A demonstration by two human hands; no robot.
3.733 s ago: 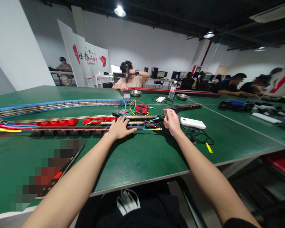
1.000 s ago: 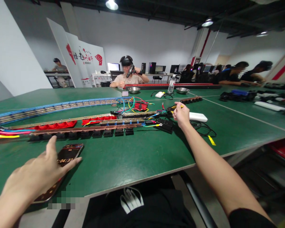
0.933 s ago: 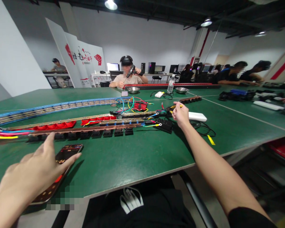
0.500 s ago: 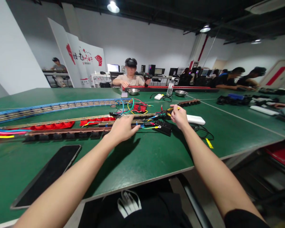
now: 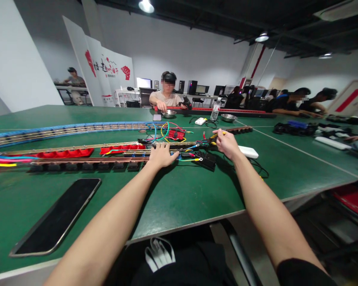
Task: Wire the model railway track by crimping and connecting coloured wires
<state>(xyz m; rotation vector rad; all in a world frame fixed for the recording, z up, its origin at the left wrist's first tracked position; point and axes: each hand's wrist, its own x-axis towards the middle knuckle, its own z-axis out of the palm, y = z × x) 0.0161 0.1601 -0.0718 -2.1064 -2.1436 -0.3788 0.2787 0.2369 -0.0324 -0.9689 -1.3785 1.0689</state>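
Observation:
With fingers spread, my left hand (image 5: 160,156) lies over the near rail assembly, its fingertips on the long brass-coloured rods (image 5: 113,151). My right hand (image 5: 226,143) is closed round the yellow handles of a pair of pliers (image 5: 212,140), whose dark jaws point left toward the wire ends. Between the hands, coloured wires with ring terminals (image 5: 201,159) lie by a black block (image 5: 207,161). Red plastic trays (image 5: 64,152) sit under the rods to the left. A black segmented strip (image 5: 82,165) runs along the near side. Exactly what the jaws touch is too small to tell.
A large phone (image 5: 58,216) lies at the near left. Beyond the rods are a blue segmented track (image 5: 65,130) and a red connector block (image 5: 176,135). A white device (image 5: 248,151) with black cable is right of my hand. Across the table (image 5: 185,198), a person (image 5: 166,99) holds a power drill (image 5: 187,103).
My left hand has shifted right and its fingers have spread over the rods. My right hand stays almost in place with the pliers. The person opposite has reached to the metal bowl.

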